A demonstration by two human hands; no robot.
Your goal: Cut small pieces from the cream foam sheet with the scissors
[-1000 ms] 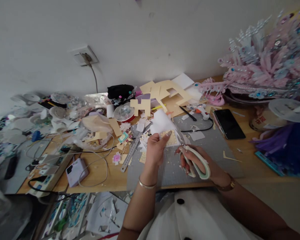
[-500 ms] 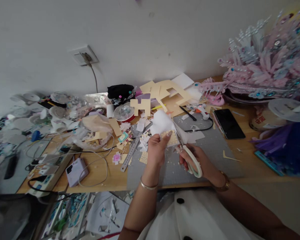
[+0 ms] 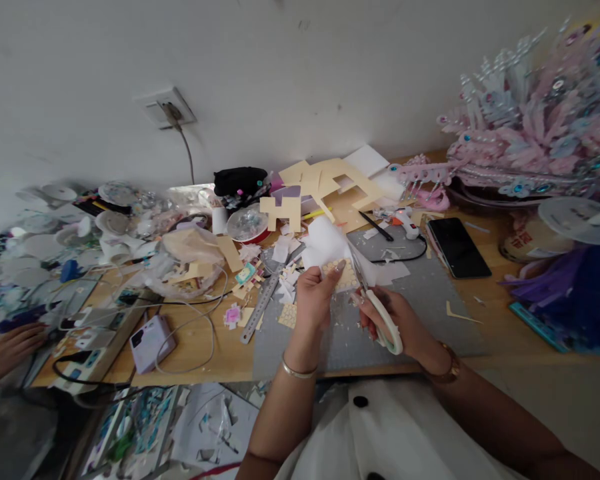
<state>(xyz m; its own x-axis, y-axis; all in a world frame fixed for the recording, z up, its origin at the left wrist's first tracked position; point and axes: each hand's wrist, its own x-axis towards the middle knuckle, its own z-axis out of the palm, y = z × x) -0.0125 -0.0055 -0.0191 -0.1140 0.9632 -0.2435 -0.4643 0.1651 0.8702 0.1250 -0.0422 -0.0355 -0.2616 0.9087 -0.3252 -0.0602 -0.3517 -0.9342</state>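
Observation:
My left hand point(image 3: 316, 293) is closed on a white sheet point(image 3: 325, 241) that carries a cream patterned piece point(image 3: 344, 272), the thumb pressed on top. In my right hand point(image 3: 387, 312) are white-handled scissors point(image 3: 386, 320), my fingers through the loops. Their blades lie along the right edge of the sheet, close to the patterned piece; whether they are parted is hard to make out. Below my left hand, a small cream patterned piece point(image 3: 288, 315) rests on the grey cutting mat point(image 3: 420, 320). A metal ruler point(image 3: 260, 308) slants to the left of it.
A black phone point(image 3: 459, 247), a glue gun point(image 3: 405, 221) and a lidded cup point(image 3: 535, 233) stand to the right. Cream card offcuts point(image 3: 350, 200) lie behind. Leftward are a power strip point(image 3: 93, 353), a lilac device point(image 3: 153, 343) and another person's hand point(image 3: 17, 347).
Another person's hand has come in at the far left, on something dark blue. My hands, the sheet and the scissors hold nearly the same place.

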